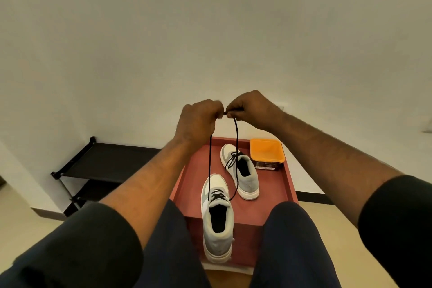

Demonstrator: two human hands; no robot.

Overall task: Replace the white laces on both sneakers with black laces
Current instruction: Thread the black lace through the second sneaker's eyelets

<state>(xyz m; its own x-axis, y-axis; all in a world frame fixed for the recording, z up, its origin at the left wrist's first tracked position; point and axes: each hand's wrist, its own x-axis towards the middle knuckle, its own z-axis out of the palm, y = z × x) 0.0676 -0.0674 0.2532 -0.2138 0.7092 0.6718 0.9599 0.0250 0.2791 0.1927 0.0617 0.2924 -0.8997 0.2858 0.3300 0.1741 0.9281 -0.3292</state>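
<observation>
Head view, orange box (267, 150) on red tray (288, 177)

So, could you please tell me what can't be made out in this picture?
Head view only:
- Lace ends: hidden inside the left hand and right hand.
- Label on the orange box: too small to read.
- Near sneaker eyelets: too small to count.
- Tray front corners: covered by the knees.

both arms reach forward and up, bare forearms out of dark sleeves. the left hand (198, 119) and right hand (249, 110) meet at chest height, knuckles up, nearly touching, fingers (230, 113) curled tight, pinching a black lace (236, 147).
</observation>
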